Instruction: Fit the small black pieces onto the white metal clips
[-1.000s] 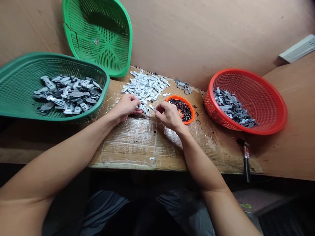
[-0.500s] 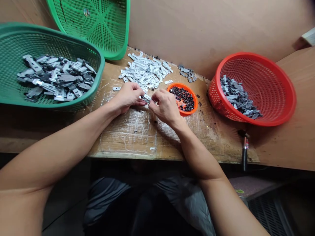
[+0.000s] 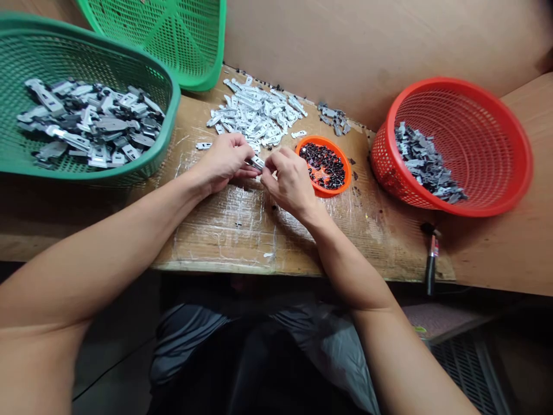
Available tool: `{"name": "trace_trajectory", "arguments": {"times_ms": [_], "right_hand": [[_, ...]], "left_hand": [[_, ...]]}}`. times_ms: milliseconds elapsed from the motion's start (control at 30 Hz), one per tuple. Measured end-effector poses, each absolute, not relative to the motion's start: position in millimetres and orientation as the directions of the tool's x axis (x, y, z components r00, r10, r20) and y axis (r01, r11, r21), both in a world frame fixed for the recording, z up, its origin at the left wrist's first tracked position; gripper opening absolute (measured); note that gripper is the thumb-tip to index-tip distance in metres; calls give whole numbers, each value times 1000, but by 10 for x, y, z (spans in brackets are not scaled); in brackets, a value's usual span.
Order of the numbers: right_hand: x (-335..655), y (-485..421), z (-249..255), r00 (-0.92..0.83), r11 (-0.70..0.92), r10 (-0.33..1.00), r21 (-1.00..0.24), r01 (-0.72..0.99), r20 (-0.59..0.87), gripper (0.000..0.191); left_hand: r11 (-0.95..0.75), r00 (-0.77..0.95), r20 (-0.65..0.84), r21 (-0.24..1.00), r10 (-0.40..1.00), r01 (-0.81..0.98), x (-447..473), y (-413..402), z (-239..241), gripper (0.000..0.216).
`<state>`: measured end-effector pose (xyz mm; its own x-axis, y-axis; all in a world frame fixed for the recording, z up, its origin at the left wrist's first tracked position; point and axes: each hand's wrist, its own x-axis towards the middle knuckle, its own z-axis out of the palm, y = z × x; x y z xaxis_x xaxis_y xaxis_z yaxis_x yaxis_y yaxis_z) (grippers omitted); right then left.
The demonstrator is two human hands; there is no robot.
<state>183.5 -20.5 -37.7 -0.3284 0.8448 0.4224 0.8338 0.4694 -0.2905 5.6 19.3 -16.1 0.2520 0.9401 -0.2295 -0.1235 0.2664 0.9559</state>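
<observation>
**Small silver part (image 3: 256,162) held between left hand (image 3: 227,158) and right hand (image 3: 289,178), above the cardboard (image 3: 216,242)**

On my remote feed, the part sits mid-bench, tilted in the gap between the two hands, just in front of the big silver pile (image 3: 257,109). Left: thumb and fingers narrowed, pinching the part's near end; its grip hides a good bit of it. Right: thumb and fingertips bunched tight at the other end. I can't tell if they grip the part, only touch it, or have something tiny tucked inside.

Next out: the orange dish (image 3: 346,180) is just beyond my right hand, with black pieces (image 3: 332,167) in it, orange bottom showing through in places. One loose silver part (image 3: 204,146) lies left of the pile, another (image 3: 299,134) near the dish. Small batch of grey pieces (image 3: 334,118) behind the dish, close to the back wall. Toward me on the cardboard: a white scrap (image 3: 268,255) and a tiny dark piece (image 3: 238,224), too small to identify.

Outer ring: dark green basket (image 3: 171,118) at left, loaded with silver and dark parts (image 3: 97,124). Bright green basket (image 3: 219,49) propped behind it, cut off by my view. Red basket (image 3: 510,173) at right, grey parts (image 3: 425,164) heaped along its left side. Brush (image 3: 431,268) in front of that, black handle poking past the front edge.
</observation>
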Motion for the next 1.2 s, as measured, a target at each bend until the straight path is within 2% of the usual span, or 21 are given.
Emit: {"name": "trace_trajectory", "arguments": {"times_ms": [200, 367, 467, 567, 633, 733, 833, 900, 967, 1067, 1133, 1200], "right_hand": [[1792, -222, -407, -284, 440, 864, -351, 826, 415, 8], [1855, -204, -330, -204, 393, 903, -532, 750, 379, 12], [1921, -185, -279, -114, 273, 958, -725, 633, 261, 24], [1926, -189, -286, -149, 87, 989, -902, 423, 25, 44], [1894, -202, -314, -218, -14, 972, -953, 303, -83, 57], [1842, -224, -350, -240, -32, 966, -970, 242, -92, 67], [1817, -253, -366, -206, 56, 978, -950, 307, -9, 64], [1823, -281, -373, -189, 166, 977, -895, 415, 94, 58], [1849, -311, -379, -181, 296, 955, -771, 564, 234, 49], [1928, -341, -386, -272, 461, 873, -506, 729, 404, 32], [1990, -340, -390, -390, 554, 812, -366, 748, 434, 24], [2043, -325, -397, -487, 628, 760, -294, 720, 430, 22]], "left_hand": [[225, 262, -198, 971, 945, -80, 30, 188, -195, 39], [227, 261, -196, 970, 945, -92, 5, 194, -194, 44], [242, 269, -202, 963, 942, -122, 1, 174, -158, 41], [233, 284, -190, 964, 940, -125, -8, 150, -127, 38], [228, 294, -186, 967, 937, -115, -15, 139, -108, 36], [232, 306, -193, 968, 932, -98, -19, 130, -77, 33], [245, 307, -208, 966, 929, -86, -23, 130, -47, 31], [246, 311, -210, 966, 927, -80, -35, 139, -32, 30], [238, 337, -197, 968, 921, -84, -58, 153, -20, 28], [270, 442, -207, 959, 873, -85, -94, 169, -11, 22], [315, 533, -240, 948, 812, -53, -110, 165, -15, 21], [322, 605, -257, 947, 754, 0, -120, 151, -27, 28]]}}
